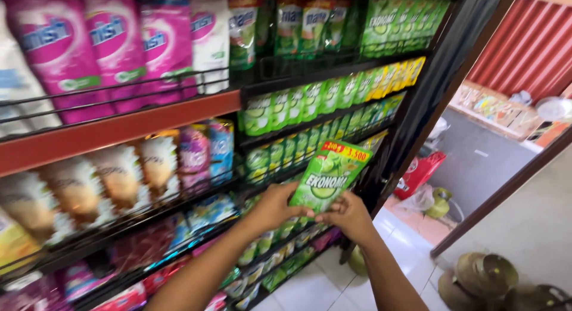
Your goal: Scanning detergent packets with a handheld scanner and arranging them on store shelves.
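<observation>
Left hand: left hand point(275, 207) grips the lower left edge of the green flat plastic sachet with a lime picture and a yellow-red top strip point(329, 175); fingers wrapped over the sachet's bottom corner.
Right hand: right hand point(347, 214) pinches the lower right part of the same sachet, thumb on the front face; both hands grasp it together.
Sachet position: held upright and tilted slightly to the right, in front of the black wire shelf rack point(333, 70), level with the middle rows of stock, not resting on any shelf.
Rack, upper tier: rows of small green sachets point(298, 102) hang side by side, with a few yellow sachets point(396, 75) at the right end.
Rack, top tier: larger green pouches point(399, 22) stand in a row.
Rack, lower tiers: further small green packets point(280, 263) below the hands, partly hidden by the forearms.
Left shelving: orange-edged shelf point(119, 125) carries tall pink pouches point(113, 43) above; blurred cream and pink pouches point(119, 177) stand on the tier below.
Floor: white tiled floor point(322, 287) beneath the rack; 1 red plastic item point(419, 173) and 1 green round object point(440, 204) lie near the doorway.
Doorway: dark brown frame point(506, 189) to the right, opening onto a grey paved area.
</observation>
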